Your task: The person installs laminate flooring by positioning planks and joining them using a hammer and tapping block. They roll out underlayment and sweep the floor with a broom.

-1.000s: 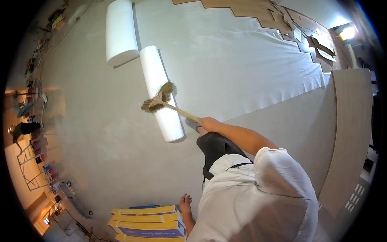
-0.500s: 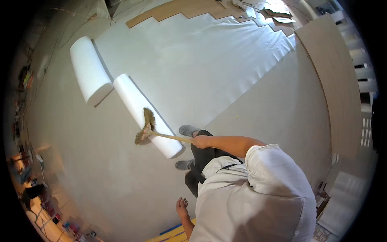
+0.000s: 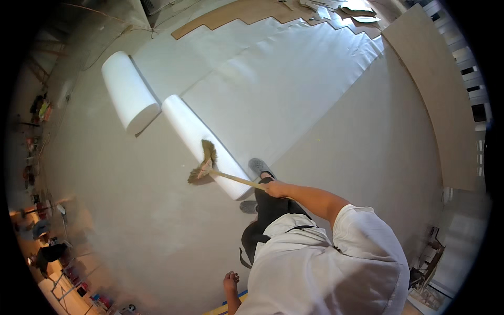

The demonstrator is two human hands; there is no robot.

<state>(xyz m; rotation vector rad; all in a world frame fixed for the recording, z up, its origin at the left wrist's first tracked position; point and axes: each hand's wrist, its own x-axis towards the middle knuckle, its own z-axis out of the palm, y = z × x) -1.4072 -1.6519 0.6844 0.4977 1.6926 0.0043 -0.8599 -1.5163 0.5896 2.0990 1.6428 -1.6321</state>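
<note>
A long-handled broom [image 3: 209, 166] with a fanned, brownish-green bristle head is in my right hand [image 3: 275, 189], its fingers closed round the pale handle. The broom head shows across a long white roll of foam sheeting [image 3: 184, 116]; whether it touches the roll I cannot tell. My left hand [image 3: 231, 281] hangs low beside my body, empty, with its fingers loosely bent and a little apart. My grey shoes stand close to the near end of that roll.
A second, thicker white roll [image 3: 128, 92] lies farther left. Thin white underlay sheet [image 3: 262, 63] covers the floor ahead, bordered by stepped wood-look flooring planks [image 3: 226, 14]. A large tan board [image 3: 430, 89] runs along the right. Assorted tools and clutter [image 3: 47, 252] line the left edge.
The whole view has shifted slightly, so floor things sit a little farther right. My right hand keeps its hold on the broom, its head still over the roll. My left hand hangs slightly lower.
</note>
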